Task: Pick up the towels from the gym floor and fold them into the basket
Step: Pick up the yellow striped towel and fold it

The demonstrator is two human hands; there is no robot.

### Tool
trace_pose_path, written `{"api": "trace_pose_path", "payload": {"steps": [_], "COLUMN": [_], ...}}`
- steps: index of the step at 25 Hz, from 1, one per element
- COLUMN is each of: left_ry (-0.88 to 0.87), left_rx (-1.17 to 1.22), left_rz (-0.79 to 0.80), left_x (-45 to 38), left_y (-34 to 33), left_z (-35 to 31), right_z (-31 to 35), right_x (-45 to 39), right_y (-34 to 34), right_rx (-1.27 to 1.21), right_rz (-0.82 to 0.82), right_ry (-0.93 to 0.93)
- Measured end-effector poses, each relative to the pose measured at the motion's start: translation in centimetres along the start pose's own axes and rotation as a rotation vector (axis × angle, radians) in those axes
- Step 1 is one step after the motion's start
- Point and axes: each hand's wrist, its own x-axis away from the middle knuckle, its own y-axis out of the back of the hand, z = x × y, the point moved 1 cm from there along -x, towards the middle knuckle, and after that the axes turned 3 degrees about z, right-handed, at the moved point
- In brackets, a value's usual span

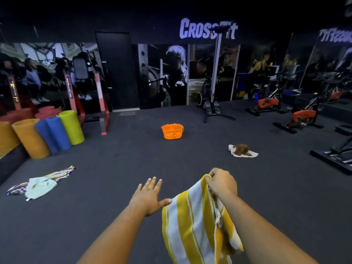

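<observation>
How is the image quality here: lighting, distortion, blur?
Head view: dim overall, ceiling nearly black; wide-angle bending at the edges; the right hand gripping the striped towel, the open left hand and the orange basket read clearly; mirrored walls look murky.

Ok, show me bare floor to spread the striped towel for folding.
Bare floor lies between the left hand and the basket. Towels crowd the left; the brown pile sits right. The right hand holds the striped towel.
</observation>
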Motion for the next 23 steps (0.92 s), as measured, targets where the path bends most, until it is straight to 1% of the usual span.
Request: {"api": "trace_pose_path", "payload": {"steps": [2, 6, 13, 19, 23], "left_ry": [0.012, 0.057, 0.100, 0.038, 0.046], "left_rx": [-0.005, -0.026, 0.038, 0.087, 0.094], "left_rz": [0.012, 0.038, 0.037, 0.027, 0.016], "left_x": [-4.5, -15.8, -33.4, -50.8, -63.0], "left_y": [0.9, 3.8, 9.1, 12.6, 17.3], "left_z": [0.6, 1.4, 3.0, 5.0, 7.3], "right_z": [0.1, 0.6, 3.0, 5.5, 7.7], "right_x": [-4.8, -17.7, -37.0, -53.9, -65.6], "right_y": [-1.1, -3.1, -5.6, -9.4, -10.7], "right_rx": [-0.017, -0.065, -0.014, 0.001, 0.008], "right_rz": [0.002, 0.035, 0.061, 0.022, 0.018], "right_ry": [0.006, 0.015, 0.053, 0.055, 0.031]}}
